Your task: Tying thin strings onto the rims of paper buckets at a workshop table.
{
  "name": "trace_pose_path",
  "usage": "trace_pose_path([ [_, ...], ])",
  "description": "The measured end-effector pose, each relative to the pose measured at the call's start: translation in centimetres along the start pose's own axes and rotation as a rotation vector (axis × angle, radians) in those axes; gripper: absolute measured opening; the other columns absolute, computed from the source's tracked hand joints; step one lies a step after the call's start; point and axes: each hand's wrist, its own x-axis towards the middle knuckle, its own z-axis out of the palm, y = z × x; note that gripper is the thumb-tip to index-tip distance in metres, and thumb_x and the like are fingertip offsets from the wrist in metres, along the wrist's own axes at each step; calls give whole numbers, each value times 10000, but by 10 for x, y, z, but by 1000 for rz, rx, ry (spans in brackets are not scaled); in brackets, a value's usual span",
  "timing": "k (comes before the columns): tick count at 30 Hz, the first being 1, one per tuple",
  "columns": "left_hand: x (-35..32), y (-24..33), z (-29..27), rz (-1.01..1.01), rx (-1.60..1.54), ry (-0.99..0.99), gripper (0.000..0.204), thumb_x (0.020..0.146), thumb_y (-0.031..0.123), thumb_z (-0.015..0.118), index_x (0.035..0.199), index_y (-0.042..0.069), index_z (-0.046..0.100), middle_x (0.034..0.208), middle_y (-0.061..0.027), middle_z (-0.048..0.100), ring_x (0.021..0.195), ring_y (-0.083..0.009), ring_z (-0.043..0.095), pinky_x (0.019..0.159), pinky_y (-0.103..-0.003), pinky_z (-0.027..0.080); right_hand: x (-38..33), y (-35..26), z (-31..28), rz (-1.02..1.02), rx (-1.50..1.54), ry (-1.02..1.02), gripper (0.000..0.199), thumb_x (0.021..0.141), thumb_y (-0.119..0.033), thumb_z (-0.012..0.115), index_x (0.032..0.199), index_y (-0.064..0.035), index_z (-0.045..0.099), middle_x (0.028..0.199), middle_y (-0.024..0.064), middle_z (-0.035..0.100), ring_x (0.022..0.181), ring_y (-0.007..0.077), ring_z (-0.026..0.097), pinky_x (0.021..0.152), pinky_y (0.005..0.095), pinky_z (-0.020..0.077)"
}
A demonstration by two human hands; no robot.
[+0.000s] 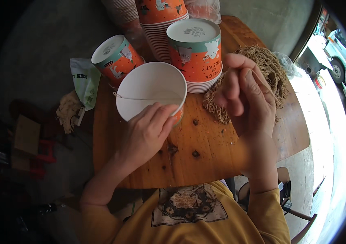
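A white-lined paper bucket [150, 77] with an orange outside stands tilted toward me on the wooden table. A thin cord [140, 99] runs from a hole in its left rim across the opening toward the right side. My left hand [148, 132] is closed on the near right rim, its fingertips by the cord's right end, which they partly hide. My right hand [250, 89] is raised to the right of the bucket, above the bundle of brown cords [268, 65]. Its thumb and fingers are pressed together; whatever they hold, if anything, I cannot make out.
Upside-down orange buckets stand in stacks behind: one stack at the left [118, 57], one at the right [195, 53], a tall one [160, 36] between. A green-white plastic bag [85, 83] hangs off the wooden table's [205, 158] left edge. A chair [299, 219] stands lower right.
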Motion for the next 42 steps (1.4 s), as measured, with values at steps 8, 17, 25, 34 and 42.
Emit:
trace_pose_path([
  [8,-17,-10,-30,-91,49,-182,215,744,0,591,952,56,609,834,-94,566,789,-284,583,707,-394,486,-13,5,-13,62,-399,119,316,1008,-291,393,1065,-16,537,619,2,520,476,34,421,447,161,332],
  [17,-8,-19,-27,-50,20,-216,168,780,33,585,946,52,601,839,-97,592,783,-299,578,876,-401,420,-35,0,-19,34,-471,171,242,967,-142,492,1107,-2,631,834,39,633,665,60,576,578,183,468],
  [25,5,-6,-26,-251,-37,-331,347,837,153,593,1180,109,566,960,-98,646,804,-240,621,976,-457,345,-67,42,-11,73,-1346,-471,152,848,-181,627,947,-79,571,721,103,640,611,279,629,513,373,498],
  [34,14,25,-26,36,26,-102,529,732,193,753,1201,70,541,891,-89,563,805,-268,566,778,-382,462,-55,43,-19,-54,-1500,-428,120,818,-186,644,837,-95,568,603,74,572,553,256,599,483,370,472],
  [42,-11,30,3,82,-97,-50,277,749,28,704,988,27,565,848,-88,542,782,-252,569,678,-358,479,-58,42,-12,-25,-1420,-535,184,882,-265,560,907,-85,532,520,98,538,489,293,582,441,403,450],
])
